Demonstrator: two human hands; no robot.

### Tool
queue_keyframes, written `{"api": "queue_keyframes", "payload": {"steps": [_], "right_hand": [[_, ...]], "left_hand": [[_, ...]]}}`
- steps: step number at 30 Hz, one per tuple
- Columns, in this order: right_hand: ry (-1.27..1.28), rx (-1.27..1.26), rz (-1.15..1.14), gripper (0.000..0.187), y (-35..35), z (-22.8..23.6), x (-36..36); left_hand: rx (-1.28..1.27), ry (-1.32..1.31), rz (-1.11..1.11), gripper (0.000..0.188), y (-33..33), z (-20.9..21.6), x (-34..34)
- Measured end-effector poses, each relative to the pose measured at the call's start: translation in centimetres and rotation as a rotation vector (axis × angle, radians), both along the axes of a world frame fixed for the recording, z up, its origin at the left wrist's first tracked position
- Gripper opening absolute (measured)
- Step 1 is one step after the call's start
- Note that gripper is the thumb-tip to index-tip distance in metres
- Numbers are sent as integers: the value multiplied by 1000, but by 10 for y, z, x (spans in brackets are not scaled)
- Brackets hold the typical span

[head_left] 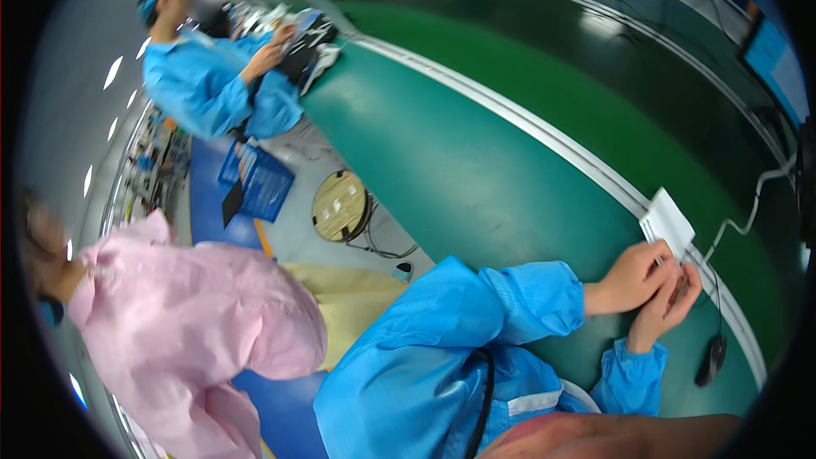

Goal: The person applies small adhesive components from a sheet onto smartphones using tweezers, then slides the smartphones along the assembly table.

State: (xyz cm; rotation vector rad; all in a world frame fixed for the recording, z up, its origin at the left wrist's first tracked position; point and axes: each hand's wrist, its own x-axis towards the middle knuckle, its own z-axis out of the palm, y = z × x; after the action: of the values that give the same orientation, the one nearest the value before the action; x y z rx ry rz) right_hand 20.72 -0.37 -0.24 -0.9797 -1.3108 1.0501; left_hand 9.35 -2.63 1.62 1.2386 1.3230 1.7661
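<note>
Both my hands are together at the right, above the edge of the green table (pixel 493 195). My left hand (pixel 627 279) is closed, its fingertips meeting those of my right hand. Curled inward, my right hand (pixel 666 309) has its fingers bent round something small. What lies between the fingers is mostly hidden and too small to name. Just beyond my fingertips is a white sheet or card (pixel 667 223), lying at the pale rail of the table. A black computer mouse (pixel 711 360) rests to the right of my right hand.
A white cable (pixel 756 204) runs from my hands' far side toward a monitor (pixel 778 68) at the right. A person in pink (pixel 204 306) stands at my left. Farther off, a person in blue (pixel 200 76) works. A blue bin (pixel 259 183) and round stool (pixel 340 206) stand on the floor.
</note>
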Motion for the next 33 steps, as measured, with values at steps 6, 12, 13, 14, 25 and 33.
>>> {"api": "queue_keyframes", "payload": {"steps": [6, 12, 13, 14, 25, 33], "right_hand": [[-72, 18, -26, 27, -3, 2, -28], [24, -7, 76, 25, -1, 12, -18], [31, 4, 67, 25, -4, 16, -15], [40, 12, 73, 24, -5, 16, -13], [44, 37, 53, 23, -8, 15, -10], [31, 92, -24, 20, -1, 16, -20]], "left_hand": [[-206, -22, 0, 18, -7, -21, -16], [-206, -55, -37, 17, -5, 3, -5], [-195, -41, -56, 18, -5, 2, -5], [-185, -27, -59, 19, -5, -1, -3], [-228, -35, -64, 17, -10, 5, 3], [-182, -99, 1, 23, -4, -8, -4]]}}
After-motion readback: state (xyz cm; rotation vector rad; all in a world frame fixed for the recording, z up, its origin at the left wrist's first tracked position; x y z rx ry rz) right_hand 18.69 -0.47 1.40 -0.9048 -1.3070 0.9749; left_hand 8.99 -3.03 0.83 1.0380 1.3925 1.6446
